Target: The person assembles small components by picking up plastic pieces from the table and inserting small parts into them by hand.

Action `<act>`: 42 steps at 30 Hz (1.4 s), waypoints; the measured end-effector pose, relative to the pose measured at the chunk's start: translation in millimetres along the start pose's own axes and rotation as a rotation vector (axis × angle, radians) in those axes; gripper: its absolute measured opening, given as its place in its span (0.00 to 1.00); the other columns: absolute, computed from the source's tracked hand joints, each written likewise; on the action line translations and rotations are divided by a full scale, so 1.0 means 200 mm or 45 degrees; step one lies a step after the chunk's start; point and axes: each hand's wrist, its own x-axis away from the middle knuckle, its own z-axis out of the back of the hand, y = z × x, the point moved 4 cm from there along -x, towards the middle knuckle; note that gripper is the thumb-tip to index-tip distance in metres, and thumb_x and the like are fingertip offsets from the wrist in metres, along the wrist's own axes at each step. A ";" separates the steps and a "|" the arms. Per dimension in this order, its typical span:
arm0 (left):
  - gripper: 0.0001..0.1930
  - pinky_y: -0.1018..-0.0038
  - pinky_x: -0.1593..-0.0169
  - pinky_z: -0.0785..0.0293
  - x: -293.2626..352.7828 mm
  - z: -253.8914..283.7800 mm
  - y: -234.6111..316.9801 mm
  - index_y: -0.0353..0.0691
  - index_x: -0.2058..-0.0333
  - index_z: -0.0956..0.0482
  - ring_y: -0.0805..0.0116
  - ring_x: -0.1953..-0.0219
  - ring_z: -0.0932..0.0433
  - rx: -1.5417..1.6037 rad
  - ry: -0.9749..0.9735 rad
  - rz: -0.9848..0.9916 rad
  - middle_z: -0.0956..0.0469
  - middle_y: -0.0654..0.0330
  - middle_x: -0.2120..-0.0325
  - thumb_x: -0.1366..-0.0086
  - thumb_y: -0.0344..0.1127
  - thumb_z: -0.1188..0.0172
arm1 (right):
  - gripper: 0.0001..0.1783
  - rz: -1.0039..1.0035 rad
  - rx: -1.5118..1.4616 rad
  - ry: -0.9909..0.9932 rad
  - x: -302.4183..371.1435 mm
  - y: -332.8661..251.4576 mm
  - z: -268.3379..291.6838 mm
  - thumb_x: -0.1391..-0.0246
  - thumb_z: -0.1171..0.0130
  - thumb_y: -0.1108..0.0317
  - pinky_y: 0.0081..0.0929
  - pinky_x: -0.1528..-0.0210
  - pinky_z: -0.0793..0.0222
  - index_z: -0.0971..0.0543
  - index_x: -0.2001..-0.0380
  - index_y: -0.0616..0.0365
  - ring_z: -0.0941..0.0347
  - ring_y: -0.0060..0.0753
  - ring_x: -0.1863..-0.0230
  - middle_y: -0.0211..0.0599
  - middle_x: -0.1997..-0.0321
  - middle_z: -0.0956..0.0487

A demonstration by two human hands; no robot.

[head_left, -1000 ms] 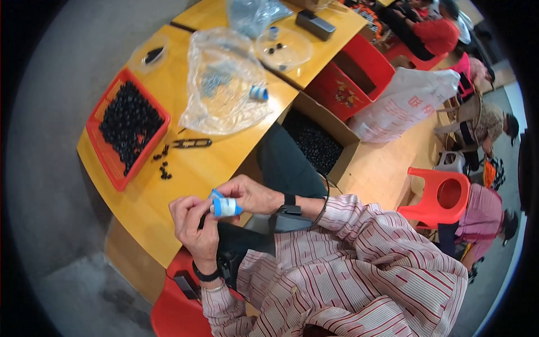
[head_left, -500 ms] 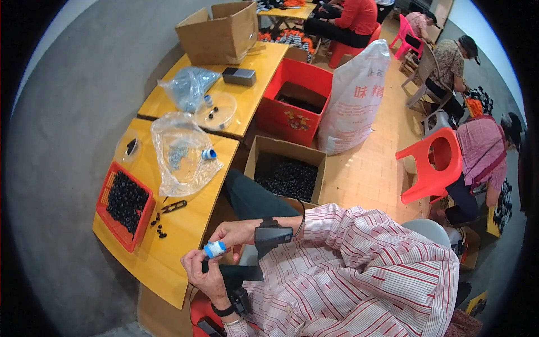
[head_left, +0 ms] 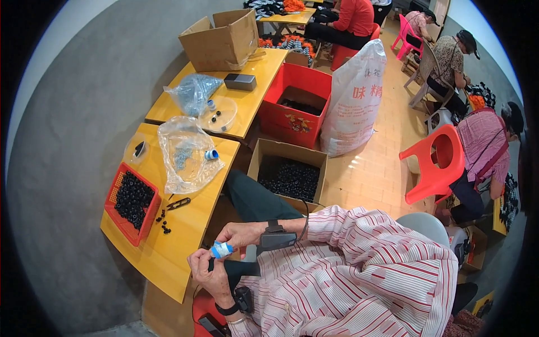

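My right hand and my left hand meet beyond the near table edge, above my lap. Fingertips of both are pinched close together. At my right thumb sits a small blue-and-white band or cylinder; whether it is wrapped round the thumb or held, I cannot tell. Whatever lies between the fingertips is hidden or too small to name. On the yellow table nearby are a red basket full of small black parts, several loose black parts and black thread snips.
A clear bag of small grey pieces lies on the table beside a blue-and-white cylinder. Past it are a round clear dish and a carton. Right of the table stand a box of black parts, red bin and white sack.
The whole view has shifted slightly, so the table and hands appear a little further right. My hands stay pinched together, with only a slight change in finger position.
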 end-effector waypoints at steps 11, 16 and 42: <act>0.10 0.67 0.64 0.34 0.07 0.00 0.09 0.35 0.72 0.23 0.58 0.68 0.31 -0.202 -0.047 -0.245 0.30 0.58 0.73 0.58 0.23 0.37 | 0.23 0.058 0.045 0.068 0.12 0.00 -0.07 0.54 0.38 0.45 0.14 0.84 0.33 0.20 0.73 0.57 0.35 0.14 0.83 0.22 0.84 0.31; 0.11 0.67 0.65 0.34 0.04 -0.02 0.10 0.36 0.71 0.22 0.59 0.68 0.31 -0.247 -0.119 -0.314 0.30 0.59 0.73 0.58 0.22 0.38 | 0.22 0.181 0.044 0.138 0.16 -0.04 -0.08 0.52 0.39 0.46 0.14 0.84 0.33 0.19 0.69 0.57 0.35 0.13 0.83 0.22 0.84 0.31; 0.10 0.67 0.59 0.32 0.03 -0.03 0.15 0.32 0.68 0.25 0.55 0.63 0.29 -0.194 -0.213 -0.133 0.29 0.54 0.68 0.49 0.28 0.38 | 0.23 0.149 -0.065 0.082 0.12 0.06 -0.03 0.48 0.44 0.43 0.11 0.82 0.36 0.23 0.75 0.55 0.36 0.11 0.79 0.20 0.83 0.35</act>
